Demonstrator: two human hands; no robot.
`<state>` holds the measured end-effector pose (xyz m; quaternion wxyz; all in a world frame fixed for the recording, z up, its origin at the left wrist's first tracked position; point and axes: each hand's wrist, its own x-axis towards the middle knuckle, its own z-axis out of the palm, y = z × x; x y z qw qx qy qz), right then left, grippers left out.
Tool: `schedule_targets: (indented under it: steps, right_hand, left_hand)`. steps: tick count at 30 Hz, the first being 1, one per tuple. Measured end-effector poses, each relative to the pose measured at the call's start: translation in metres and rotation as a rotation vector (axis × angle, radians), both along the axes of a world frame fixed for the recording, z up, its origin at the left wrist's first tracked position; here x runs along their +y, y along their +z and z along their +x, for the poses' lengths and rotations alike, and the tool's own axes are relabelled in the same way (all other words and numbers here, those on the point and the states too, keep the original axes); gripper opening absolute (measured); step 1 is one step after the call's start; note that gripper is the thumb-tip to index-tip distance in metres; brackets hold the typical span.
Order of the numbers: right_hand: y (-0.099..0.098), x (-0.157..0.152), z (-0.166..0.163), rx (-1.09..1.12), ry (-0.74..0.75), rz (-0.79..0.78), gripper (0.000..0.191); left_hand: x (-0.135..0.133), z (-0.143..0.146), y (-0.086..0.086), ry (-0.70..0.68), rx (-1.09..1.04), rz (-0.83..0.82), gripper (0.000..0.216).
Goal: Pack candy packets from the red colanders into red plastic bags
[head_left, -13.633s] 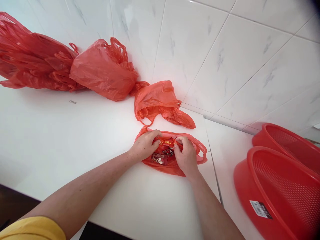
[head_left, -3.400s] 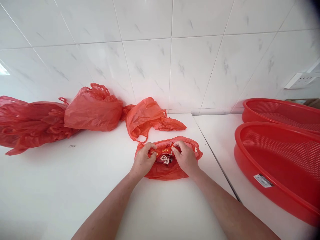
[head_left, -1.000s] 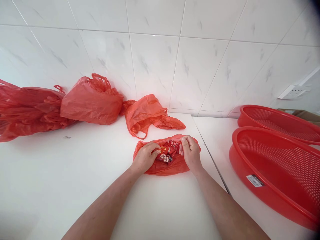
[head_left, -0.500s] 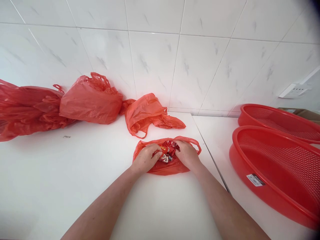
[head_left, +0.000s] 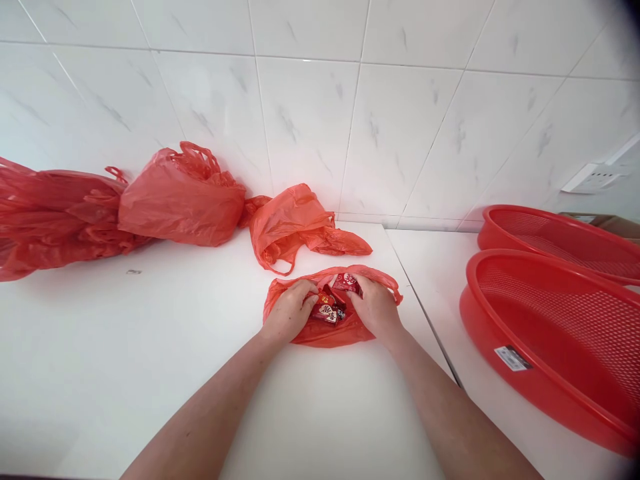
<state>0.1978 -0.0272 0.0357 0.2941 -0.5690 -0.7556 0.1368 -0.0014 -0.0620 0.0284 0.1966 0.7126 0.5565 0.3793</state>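
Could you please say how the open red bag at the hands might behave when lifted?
The open red bag looks thin and creased, so it would probably sag. The small packets jumbled inside look few, so they may slide together and weigh little.

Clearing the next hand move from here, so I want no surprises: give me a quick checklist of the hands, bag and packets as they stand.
1. Bag mouth open: ok; the front red bag gapes, showing wrapped packets.
2. Right hand at a packet: ok; its fingers meet the crimson packet.
3. Left hand gripping something: cannot tell; its fingertips reach into the bag.
4. All packets in full sight: not ok; they overlap.
5. Near red basket apart from hands: ok.
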Motion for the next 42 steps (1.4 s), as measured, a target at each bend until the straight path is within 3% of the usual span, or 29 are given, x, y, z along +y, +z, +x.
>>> schedule_targets:
  steps: [6,12,18,22,27,34,42]
  right_hand:
    - [0.002,-0.005,-0.003,0.235,-0.028,0.017,0.026]
    - [0.005,-0.007,-0.003,0.563,0.093,-0.065,0.028]
    - [0.003,-0.002,-0.002,0.802,0.073,-0.326,0.033]
    - [0.005,-0.003,-0.001,0.954,0.225,-0.528,0.029]
    - [0.01,-0.009,-0.005,0.911,0.314,-0.639,0.021]
    - [0.009,-0.013,-0.009,0.749,0.303,-0.626,0.019]
    - [0.01,-0.015,-0.008,0.742,0.423,-0.561,0.032]
  left_hand:
    - [0.001,-0.001,-0.001,0.027,0.019,-0.014,0.017]
    - [0.005,-0.004,-0.005,0.016,0.082,0.001,0.022]
    - [0.005,-0.004,-0.006,-0.037,0.072,0.038,0.029]
    - [0.001,0.001,0.0,0.016,-0.084,0.057,0.027]
    - [-0.003,0.003,0.012,0.119,-0.338,-0.041,0.026]
    - [-0.007,0.007,0.013,-0.167,-0.518,-0.25,0.034]
    - [-0.005,0.007,0.015,-0.163,-0.706,-0.329,0.026]
